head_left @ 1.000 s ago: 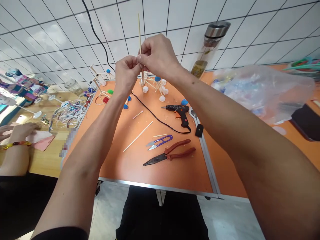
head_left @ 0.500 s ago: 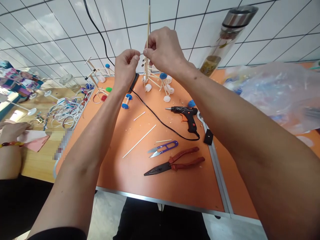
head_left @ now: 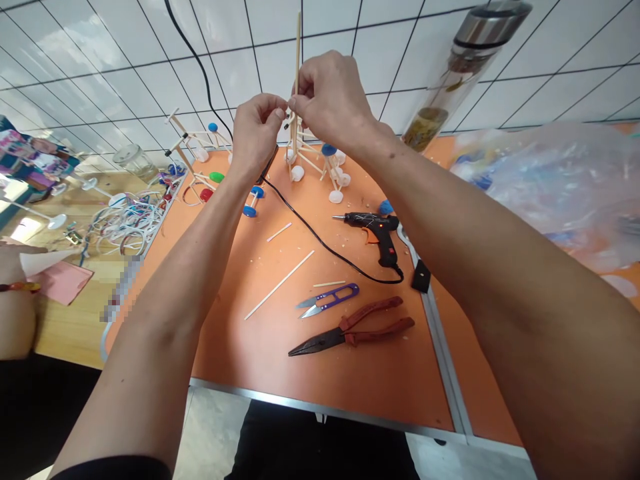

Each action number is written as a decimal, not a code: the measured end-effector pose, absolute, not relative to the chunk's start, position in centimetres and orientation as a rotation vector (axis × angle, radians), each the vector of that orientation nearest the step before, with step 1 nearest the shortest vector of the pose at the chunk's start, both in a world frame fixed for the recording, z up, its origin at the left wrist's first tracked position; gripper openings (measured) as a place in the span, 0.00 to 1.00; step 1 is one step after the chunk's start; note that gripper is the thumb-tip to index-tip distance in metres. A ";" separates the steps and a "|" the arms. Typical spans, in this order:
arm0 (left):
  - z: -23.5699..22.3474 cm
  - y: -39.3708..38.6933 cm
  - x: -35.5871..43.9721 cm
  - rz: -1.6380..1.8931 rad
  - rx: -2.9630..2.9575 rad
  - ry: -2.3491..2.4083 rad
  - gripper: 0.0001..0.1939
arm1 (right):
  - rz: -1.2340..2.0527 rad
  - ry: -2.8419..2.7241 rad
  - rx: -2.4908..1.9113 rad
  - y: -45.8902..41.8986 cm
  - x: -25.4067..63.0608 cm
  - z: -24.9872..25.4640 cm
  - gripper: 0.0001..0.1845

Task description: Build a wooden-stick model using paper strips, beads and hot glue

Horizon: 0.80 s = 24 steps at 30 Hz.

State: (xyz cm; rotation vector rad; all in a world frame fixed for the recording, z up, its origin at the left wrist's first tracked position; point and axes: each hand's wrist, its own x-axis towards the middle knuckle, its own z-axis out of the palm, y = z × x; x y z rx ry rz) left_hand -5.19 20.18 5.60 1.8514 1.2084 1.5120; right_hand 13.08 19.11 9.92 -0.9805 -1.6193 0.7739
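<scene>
My right hand (head_left: 333, 93) pinches a long upright wooden stick (head_left: 299, 40) that rises from a small frame of wooden sticks (head_left: 311, 159) with white and blue bottle caps. Close beside it, my left hand (head_left: 256, 130) has thumb and forefinger pinched together at the stick; anything between them is too small to make out. Both hands are over the back of the orange table (head_left: 280, 380), near the tiled wall. To the left of my left hand stands another stick frame (head_left: 184, 155) with green and red caps nearby.
A black glue gun (head_left: 373, 230), purple thread snips (head_left: 330, 299) and red-handled pliers (head_left: 350, 328) lie nearer me, with a thin loose stick (head_left: 280, 285). A glass bottle (head_left: 447, 80) and plastic bag (head_left: 555, 187) stand right. Another person's hand (head_left: 17, 263) is near pink paper (head_left: 65, 281) at left.
My left hand has moved slightly right, its fingertips now almost meeting my right hand's at the stick. At left, the other person's white and pink paper has shifted.
</scene>
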 end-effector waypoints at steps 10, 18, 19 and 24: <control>5.8 19.4 -5.0 1.495 1.928 1.216 0.11 | 0.821 -1.534 -1.002 19.6 12.9 9.6 0.37; 5.2 20.2 -5.7 1.482 1.811 1.229 0.06 | 0.623 -1.649 -1.011 19.7 12.9 9.3 0.30; 5.2 20.2 -5.8 1.492 1.806 1.223 0.06 | 0.586 -1.663 -1.013 19.8 12.9 9.2 0.28; 5.4 19.5 -5.5 1.506 1.853 1.227 0.01 | 0.693 -1.675 -1.021 19.7 13.0 9.1 0.29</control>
